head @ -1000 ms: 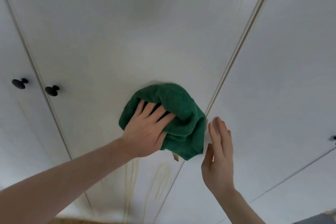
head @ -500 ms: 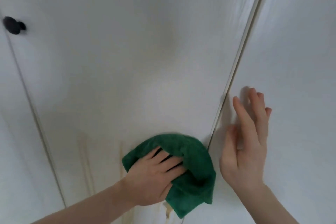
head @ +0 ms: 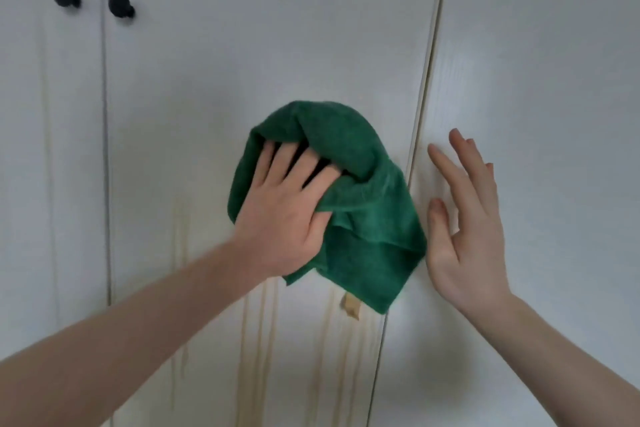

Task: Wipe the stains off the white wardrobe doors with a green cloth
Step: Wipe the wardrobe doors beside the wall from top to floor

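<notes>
On the middle wardrobe door (head: 263,62), my left hand (head: 287,215) presses the green cloth (head: 367,215) flat, fingers spread and their tips tucked under a fold of it. My right hand (head: 464,218) is held open with straight fingers at the neighbouring door (head: 540,80), just beside the seam; whether it touches I cannot tell. The door above the cloth looks clean. Yellowish drip stains (head: 258,340) run down below and to the left of the cloth, with a thicker tan blob (head: 350,306) just under its lower edge. I judge much of the wiping is left.
</notes>
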`<state>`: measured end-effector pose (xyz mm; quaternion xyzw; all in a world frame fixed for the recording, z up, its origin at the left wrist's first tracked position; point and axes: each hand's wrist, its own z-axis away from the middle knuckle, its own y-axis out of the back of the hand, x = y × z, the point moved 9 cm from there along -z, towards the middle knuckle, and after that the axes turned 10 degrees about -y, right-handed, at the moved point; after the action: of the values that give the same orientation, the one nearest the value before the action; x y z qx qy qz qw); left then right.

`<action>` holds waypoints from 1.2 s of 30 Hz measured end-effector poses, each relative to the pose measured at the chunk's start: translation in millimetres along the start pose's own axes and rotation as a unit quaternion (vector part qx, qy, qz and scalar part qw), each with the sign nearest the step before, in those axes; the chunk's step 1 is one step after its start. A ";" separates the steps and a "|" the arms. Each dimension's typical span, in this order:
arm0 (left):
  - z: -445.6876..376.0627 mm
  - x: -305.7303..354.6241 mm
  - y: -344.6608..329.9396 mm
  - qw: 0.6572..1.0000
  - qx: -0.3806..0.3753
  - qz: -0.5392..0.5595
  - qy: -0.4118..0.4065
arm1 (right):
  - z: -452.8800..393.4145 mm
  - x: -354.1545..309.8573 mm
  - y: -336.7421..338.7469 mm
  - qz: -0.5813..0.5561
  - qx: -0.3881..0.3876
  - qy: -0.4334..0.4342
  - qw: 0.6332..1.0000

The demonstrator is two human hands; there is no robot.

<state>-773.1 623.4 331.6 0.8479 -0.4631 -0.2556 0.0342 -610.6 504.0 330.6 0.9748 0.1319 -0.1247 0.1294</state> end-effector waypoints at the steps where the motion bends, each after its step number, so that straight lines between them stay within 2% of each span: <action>1: -8.2 -9.4 9.9 0.999 0.015 -0.005 0.028 | 1.9 0.5 0.6 0.007 -0.005 -0.003 1.000; 5: -21.9 -20.8 50.3 0.995 0.030 -0.012 0.091 | 20.4 -12.2 17.4 0.032 -0.031 -0.046 0.998; 9: -35.1 -13.7 63.6 0.997 -0.012 -0.029 0.065 | 28.5 -27.9 32.7 0.097 -0.081 -0.052 0.991; 12: -46.1 -7.7 51.0 0.997 -0.055 -0.023 0.044 | 25.9 -24.0 38.5 0.142 -0.126 -0.074 0.979; 17: -29.0 11.5 -6.5 0.988 -0.155 -0.016 0.019 | 20.3 4.2 35.3 0.197 -0.170 -0.131 0.957; 20: -13.0 24.2 -26.6 0.985 -0.169 -0.032 0.008 | 24.8 27.0 23.3 0.239 -0.196 -0.155 0.938; 23: 8.4 40.7 -41.1 0.985 -0.168 -0.027 -0.016 | 32.0 46.4 10.0 0.274 -0.207 -0.154 0.926; 29: 83.5 95.2 -74.2 0.975 -0.203 -0.011 -0.090 | 38.3 55.5 -4.9 0.274 -0.167 -0.152 0.935; 36: 164.0 135.0 -122.2 0.918 -0.333 -0.036 -0.210 | 40.8 63.1 -10.6 0.283 -0.174 -0.160 0.930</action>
<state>-696.1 613.9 99.1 0.7300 -0.3171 -0.5687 0.2077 -563.3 516.3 272.7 0.9012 -0.1524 -0.2120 0.3459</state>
